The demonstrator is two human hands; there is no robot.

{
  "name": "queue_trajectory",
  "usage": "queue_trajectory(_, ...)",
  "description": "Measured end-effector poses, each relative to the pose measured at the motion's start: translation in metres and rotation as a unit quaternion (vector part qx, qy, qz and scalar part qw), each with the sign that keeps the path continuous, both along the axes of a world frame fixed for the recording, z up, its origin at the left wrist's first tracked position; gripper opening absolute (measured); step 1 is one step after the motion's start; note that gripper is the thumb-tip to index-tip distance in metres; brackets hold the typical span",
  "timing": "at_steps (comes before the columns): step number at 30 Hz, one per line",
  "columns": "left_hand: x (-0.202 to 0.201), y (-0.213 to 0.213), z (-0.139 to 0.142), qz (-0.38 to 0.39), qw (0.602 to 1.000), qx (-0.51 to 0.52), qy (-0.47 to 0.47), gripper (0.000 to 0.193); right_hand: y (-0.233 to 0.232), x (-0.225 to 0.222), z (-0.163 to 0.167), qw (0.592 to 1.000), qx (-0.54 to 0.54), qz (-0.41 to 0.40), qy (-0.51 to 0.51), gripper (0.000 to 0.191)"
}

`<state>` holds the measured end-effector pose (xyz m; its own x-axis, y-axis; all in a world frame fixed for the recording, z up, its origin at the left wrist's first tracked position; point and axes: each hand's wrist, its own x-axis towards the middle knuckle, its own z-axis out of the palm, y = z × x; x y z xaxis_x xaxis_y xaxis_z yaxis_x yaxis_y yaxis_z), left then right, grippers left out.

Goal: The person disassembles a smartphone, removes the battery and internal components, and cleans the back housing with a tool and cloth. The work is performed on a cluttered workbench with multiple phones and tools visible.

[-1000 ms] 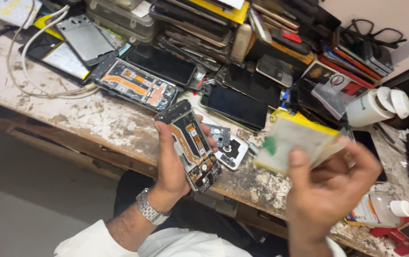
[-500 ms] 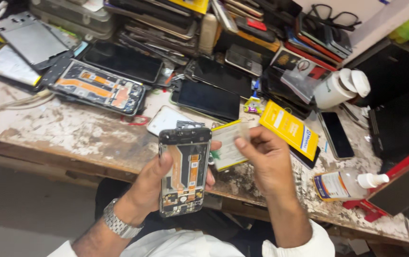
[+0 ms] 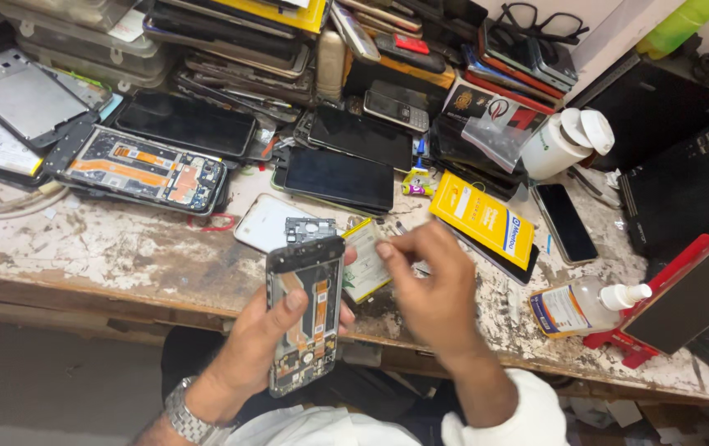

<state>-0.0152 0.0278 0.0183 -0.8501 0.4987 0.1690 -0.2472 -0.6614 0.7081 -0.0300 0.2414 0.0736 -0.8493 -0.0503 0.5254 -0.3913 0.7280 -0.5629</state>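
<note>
Over the near edge of a worn, paint-chipped counter, the left hand holds an opened phone upright, back cover off so its orange flex strip and circuit parts face the camera; the fingers wrap behind the frame and the thumb lies across its front, near the middle. A metal watch sits on that wrist. Just to the right, the right hand pinches a flat pale battery with a yellow-green edge between thumb and fingers, the fingers closed narrowly on its right edge, and the battery's left side lies just beside the top right corner of the opened phone; whether the two touch cannot be told. Behind the hands on the counter lie a white phone back and a small grey metal plate touching it. Farther back rest a dark phone screen, another opened phone with orange strips lying flat to the left, and a yellow packet to the right. A clear spray bottle lies on its side near the right edge, a white tub stands behind it, and stacks of phones and parts crowd the back of the counter.
</note>
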Motion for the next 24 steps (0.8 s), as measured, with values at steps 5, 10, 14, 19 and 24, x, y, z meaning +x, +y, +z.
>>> queue_trajectory(5,0.006,0.008,0.003,0.058,0.998,0.006,0.001,0.083,-0.018,0.005,0.001,0.993,-0.016,0.027,0.11,0.01)
queue_trajectory(10,0.009,0.012,0.006,0.098,0.995,-0.003,0.012,0.076,-0.014,0.004,-0.006,0.996,-0.065,0.019,0.065,0.013)
queue_trajectory(14,0.009,0.009,0.007,0.069,0.996,0.05,-0.004,0.077,0.009,-0.011,-0.01,0.867,-0.431,0.137,-0.21,0.013)
queue_trajectory(19,0.009,0.01,0.007,0.045,0.996,0.071,-0.039,0.079,0.026,-0.018,-0.025,0.731,-0.587,0.198,-0.287,0.013)
queue_trajectory(24,0.009,0.011,0.009,0.052,0.996,0.061,-0.036,0.079,0.022,-0.022,-0.03,0.768,-0.6,0.184,-0.127,0.012)
